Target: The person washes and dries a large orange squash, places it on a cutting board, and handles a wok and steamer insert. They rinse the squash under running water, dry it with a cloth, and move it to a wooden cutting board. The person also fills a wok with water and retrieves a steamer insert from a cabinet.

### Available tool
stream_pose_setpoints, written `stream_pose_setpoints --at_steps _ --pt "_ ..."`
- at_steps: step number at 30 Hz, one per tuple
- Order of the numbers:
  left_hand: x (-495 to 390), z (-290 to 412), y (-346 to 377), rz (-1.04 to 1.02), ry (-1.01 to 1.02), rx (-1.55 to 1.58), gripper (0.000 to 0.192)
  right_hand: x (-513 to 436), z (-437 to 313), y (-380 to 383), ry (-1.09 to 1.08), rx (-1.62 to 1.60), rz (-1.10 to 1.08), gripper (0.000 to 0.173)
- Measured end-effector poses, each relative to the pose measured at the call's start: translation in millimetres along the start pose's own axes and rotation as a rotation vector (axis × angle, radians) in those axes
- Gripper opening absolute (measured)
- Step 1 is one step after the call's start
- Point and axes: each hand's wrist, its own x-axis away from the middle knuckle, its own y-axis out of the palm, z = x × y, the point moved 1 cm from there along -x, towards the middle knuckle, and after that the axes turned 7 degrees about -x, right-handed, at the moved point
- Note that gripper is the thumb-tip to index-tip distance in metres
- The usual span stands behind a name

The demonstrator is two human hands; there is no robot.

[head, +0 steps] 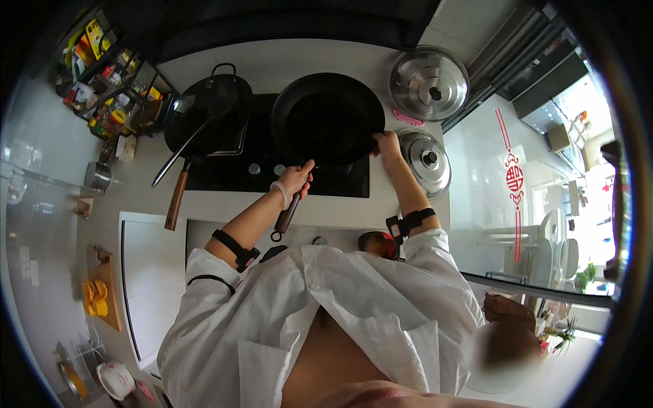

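A wide black frying pan (329, 120) sits over the right side of the black glass cooktop (224, 176). My left hand (295, 182) is wrapped around its dark wooden handle (286, 217), thumb along the top. At the pan's lower right rim is my right hand (388, 147), its thumb on the edge and its other fingers curled beneath, partly hidden. On the left of the cooktop rests a black wok (191, 109) with a brown wooden handle (177, 201). A ladle with a metal handle (183, 152) lies in it.
Two metal-rimmed glass lids (428, 84) (424, 160) are to the right, near a pink object (408, 117). A black rack (109, 84) of seasonings fills the back left corner. Farther left, yellow pieces (95, 297) lie on a wooden cutting board (111, 290). A small metal pot (98, 176) stands on the counter.
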Motion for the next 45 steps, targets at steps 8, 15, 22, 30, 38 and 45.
stream_pose_setpoints --at_steps 8,15,22,30,38,45 --pt "-25 10 20 0.085 -0.039 0.078 0.050 -33 -14 -7 -0.004 0.012 -0.067 0.019" --pt "-35 8 25 0.102 -0.070 0.091 0.050 -41 -8 -9 0.021 0.011 -0.079 0.020" --pt "-40 3 30 0.115 -0.069 0.083 0.051 -49 6 -17 0.022 0.014 -0.109 0.020" --pt "-42 3 32 0.111 -0.070 0.064 0.052 -66 15 -23 0.076 0.131 -0.084 0.033" --pt "-48 1 32 0.094 -0.075 0.078 0.052 -59 11 -22 0.024 0.208 -0.030 0.049" --pt "-48 4 34 0.102 -0.071 0.078 0.052 -57 9 -25 0.071 0.260 -0.025 0.063"
